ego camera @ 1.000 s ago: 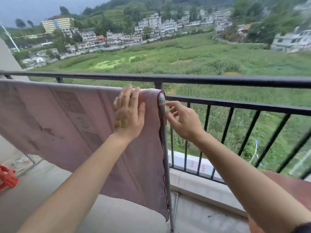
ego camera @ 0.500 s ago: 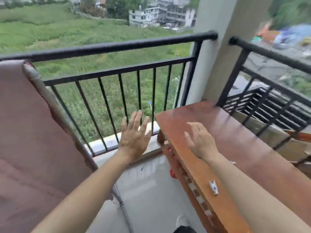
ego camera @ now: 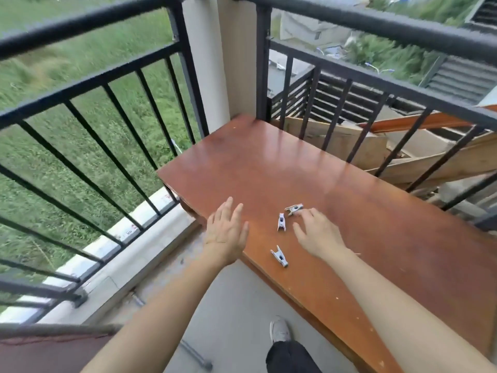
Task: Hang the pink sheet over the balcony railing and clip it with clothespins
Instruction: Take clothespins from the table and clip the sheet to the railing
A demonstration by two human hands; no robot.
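Observation:
Three grey clothespins lie on a reddish-brown wooden table (ego camera: 376,224): one (ego camera: 294,208) farthest, one (ego camera: 281,222) in the middle, one (ego camera: 279,256) nearest the front edge. My right hand (ego camera: 316,232) hovers open just right of them, fingertips almost touching the farthest pin. My left hand (ego camera: 227,232) is open, fingers spread, over the table's left front edge. Only a corner of the pink sheet (ego camera: 48,351) shows at the bottom left. The black balcony railing (ego camera: 88,25) runs along the left and back.
A white pillar (ego camera: 215,63) stands at the railing's corner behind the table. Beyond the right railing lie cardboard and wooden boards (ego camera: 376,146). My shoe (ego camera: 279,331) rests on the grey floor below. A metal pole (ego camera: 193,354) lies on the floor.
My view has swung right from the hung sheet to the table. Both hands left the sheet's edge and came down over the clothespins.

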